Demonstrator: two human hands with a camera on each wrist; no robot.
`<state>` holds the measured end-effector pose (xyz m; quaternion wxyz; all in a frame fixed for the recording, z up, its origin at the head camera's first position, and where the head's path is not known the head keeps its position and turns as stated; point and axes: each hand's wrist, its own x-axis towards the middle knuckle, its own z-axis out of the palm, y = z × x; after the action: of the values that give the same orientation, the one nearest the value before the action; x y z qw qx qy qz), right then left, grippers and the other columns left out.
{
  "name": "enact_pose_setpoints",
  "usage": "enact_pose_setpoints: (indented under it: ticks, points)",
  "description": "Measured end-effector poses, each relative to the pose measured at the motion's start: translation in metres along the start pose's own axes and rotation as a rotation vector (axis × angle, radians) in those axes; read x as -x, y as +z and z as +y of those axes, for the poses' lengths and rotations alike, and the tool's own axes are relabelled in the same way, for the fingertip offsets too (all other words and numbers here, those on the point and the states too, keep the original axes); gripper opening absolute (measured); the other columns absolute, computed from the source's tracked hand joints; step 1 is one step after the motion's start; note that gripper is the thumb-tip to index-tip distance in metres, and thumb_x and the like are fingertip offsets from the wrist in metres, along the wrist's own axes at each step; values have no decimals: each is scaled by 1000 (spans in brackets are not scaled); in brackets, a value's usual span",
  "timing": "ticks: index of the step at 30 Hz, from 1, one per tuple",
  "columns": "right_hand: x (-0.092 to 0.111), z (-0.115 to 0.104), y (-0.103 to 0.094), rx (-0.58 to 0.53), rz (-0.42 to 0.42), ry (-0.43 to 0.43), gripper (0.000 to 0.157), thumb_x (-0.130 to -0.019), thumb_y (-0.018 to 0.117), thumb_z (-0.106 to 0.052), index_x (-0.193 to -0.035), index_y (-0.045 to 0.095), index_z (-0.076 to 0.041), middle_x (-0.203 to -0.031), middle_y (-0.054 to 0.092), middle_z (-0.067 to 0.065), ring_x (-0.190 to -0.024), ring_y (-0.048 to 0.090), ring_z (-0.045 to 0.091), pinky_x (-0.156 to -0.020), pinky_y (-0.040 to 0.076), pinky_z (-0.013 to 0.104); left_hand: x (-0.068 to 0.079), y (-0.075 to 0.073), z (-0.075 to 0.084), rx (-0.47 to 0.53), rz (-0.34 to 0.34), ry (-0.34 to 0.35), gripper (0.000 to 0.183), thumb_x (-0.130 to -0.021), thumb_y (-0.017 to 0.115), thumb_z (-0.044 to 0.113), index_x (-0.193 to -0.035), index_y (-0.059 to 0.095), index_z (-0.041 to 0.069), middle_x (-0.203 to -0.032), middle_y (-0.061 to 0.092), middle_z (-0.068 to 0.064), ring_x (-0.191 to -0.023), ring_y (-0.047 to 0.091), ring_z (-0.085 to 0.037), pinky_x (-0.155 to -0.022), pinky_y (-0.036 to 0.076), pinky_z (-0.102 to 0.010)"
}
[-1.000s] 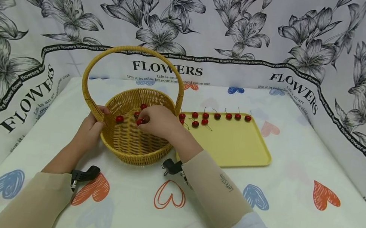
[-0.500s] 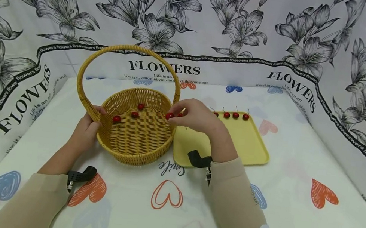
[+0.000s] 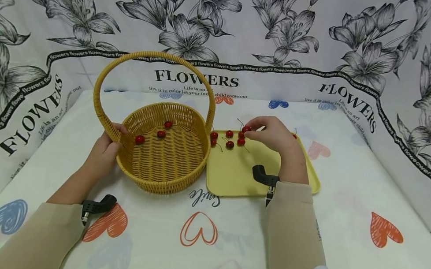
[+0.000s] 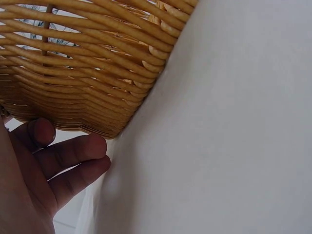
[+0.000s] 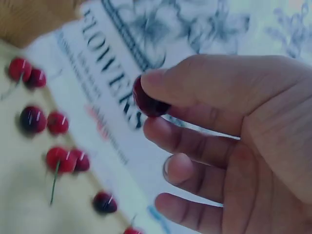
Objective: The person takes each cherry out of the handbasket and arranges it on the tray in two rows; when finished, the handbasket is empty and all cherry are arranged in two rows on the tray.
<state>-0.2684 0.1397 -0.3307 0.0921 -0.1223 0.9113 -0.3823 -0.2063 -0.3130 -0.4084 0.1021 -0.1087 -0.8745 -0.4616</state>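
My left hand [image 3: 102, 153] grips the left side of a yellow wicker basket [image 3: 166, 185] near the foot of its tall handle. In the left wrist view several fingertips [image 4: 92, 146] show beside the woven wall. Inside the basket lie three red cherries, one a cherry [image 3: 140, 139] at the left. My right hand [image 3: 275, 134] pinches a dark red cherry [image 5: 148, 100] between thumb and forefinger, above the back of a yellow tray [image 3: 247, 173]. Several stemmed cherries, among them a cherry [image 3: 229, 145], lie at the tray's back left; my hand hides part of the back row.
Basket and tray stand side by side on a white cloth [image 3: 139, 241] printed with hearts. The basket's handle [image 3: 156, 55] arches high over its opening. A flower-printed curtain [image 3: 211, 27] hangs behind.
My right hand has moved right, from inside the basket over its rim to the back of the tray, with a cherry between its fingers. My left hand has stayed on the basket.
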Motion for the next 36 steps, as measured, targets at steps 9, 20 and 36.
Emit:
enact_pose_setpoints:
  ticks: [9, 20, 36]
  points:
    - [-11, 41, 9, 22, 38, 124, 30, -97, 70, -23, -123, 68, -7, -118, 62, 13, -107, 53, 32, -97, 42, 48, 0, -1, 2, -5, 3, -2, 36, -95, 33, 4, -131, 37, 0, -138, 45, -22, -116, 45, -35, -85, 38, -22]
    - [-17, 62, 20, 62, 53, 196, 23, -97, 68, -19, -117, 67, -10, -110, 55, 14, -100, 47, 31, -87, 39, 45, -2, 0, 0, 22, 0, -23, 37, -95, 33, 3, -132, 37, 1, -142, 44, -21, -119, 45, -35, -87, 39, -23]
    - [-11, 36, 6, -31, 127, 74, 38, -97, 70, -23, -131, 64, -8, -104, 52, 10, -87, 47, 27, -75, 39, 40, -1, 0, 1, 5, -2, -30, 37, -95, 33, 4, -132, 37, 1, -141, 44, -21, -120, 45, -36, -88, 38, -26]
